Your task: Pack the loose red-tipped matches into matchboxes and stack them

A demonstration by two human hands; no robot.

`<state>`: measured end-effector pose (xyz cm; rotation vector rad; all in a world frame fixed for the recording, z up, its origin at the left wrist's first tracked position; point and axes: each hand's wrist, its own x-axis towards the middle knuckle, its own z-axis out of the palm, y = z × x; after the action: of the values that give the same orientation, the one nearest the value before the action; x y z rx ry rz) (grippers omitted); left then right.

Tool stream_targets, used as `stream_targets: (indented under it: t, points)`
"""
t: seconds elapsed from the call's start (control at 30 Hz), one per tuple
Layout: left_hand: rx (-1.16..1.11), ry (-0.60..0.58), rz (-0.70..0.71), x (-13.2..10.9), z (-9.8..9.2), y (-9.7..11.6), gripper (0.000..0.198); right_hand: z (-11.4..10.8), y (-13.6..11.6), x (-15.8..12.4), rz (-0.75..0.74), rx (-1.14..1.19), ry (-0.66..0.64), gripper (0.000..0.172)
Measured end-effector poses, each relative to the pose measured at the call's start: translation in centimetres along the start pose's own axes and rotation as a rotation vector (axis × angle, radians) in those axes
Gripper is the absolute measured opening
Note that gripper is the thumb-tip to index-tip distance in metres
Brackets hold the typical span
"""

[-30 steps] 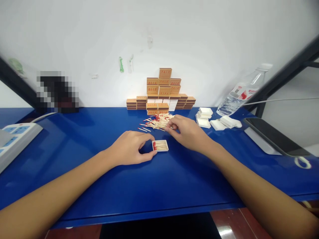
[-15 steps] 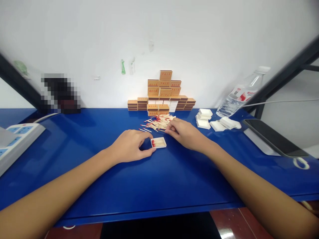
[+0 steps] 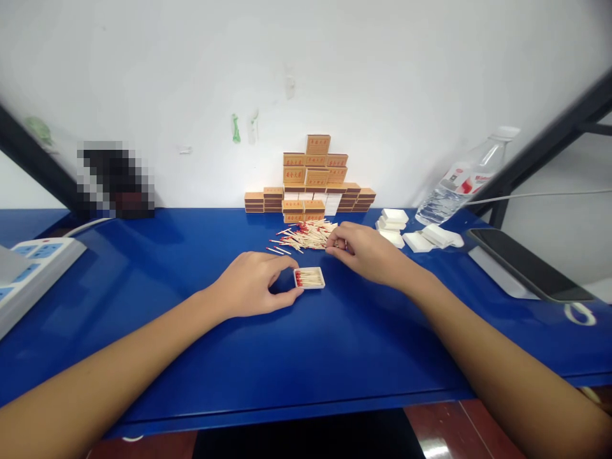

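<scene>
My left hand (image 3: 261,284) has its thumb and fingertips on the left end of a small white matchbox tray (image 3: 321,286), which lies on the blue table. Inside the tray is a layer of matches (image 3: 310,278) with their red heads to the left. My right hand (image 3: 366,252) is pinched closed at the right edge of a loose heap of matches (image 3: 306,234); whatever sits between its fingertips is too small to make out. A few single matches (image 3: 278,250) lie at the heap's left side.
Orange and brown matchboxes (image 3: 318,159) are stacked against the wall behind the heap. White trays (image 3: 392,220) stand to the right, near a leaning water bottle (image 3: 459,182). A phone (image 3: 528,264) rests at the far right, a power strip (image 3: 43,271) at the left.
My left hand and the tray have shifted slightly right and towards me. My right hand has moved a little to the right, along the heap's edge, fingers still pinched.
</scene>
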<state>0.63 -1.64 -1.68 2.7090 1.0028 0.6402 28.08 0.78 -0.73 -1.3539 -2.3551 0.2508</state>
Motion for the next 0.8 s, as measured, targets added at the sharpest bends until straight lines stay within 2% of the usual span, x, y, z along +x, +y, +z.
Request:
stream_targets:
  t: [0.2, 0.37, 0.5, 0.67, 0.8]
  points:
    - [-0.011, -0.077, -0.03, 0.1, 0.0, 0.0, 0.031, 0.3, 1.2, 0.3, 0.032, -0.064, -0.044, 0.004]
    - [-0.011, -0.075, -0.027, 0.0, 0.0, 0.0, 0.031, 1.0, 0.9, 0.4, -0.033, -0.015, 0.077, 0.006]
    - [-0.006, -0.074, -0.024, 0.1, 0.1, -0.1, 0.031, 1.9, -0.1, 0.9, -0.075, -0.053, 0.177, 0.015]
    - [0.003, -0.07, -0.029, 0.1, 0.1, 0.0, 0.031, 3.1, -0.7, 1.9, -0.04, -0.171, 0.182, 0.012]
    - [0.008, -0.078, -0.032, 0.0, 0.1, 0.0, 0.031, 3.1, -0.4, 2.2, -0.024, -0.236, 0.155, 0.011]
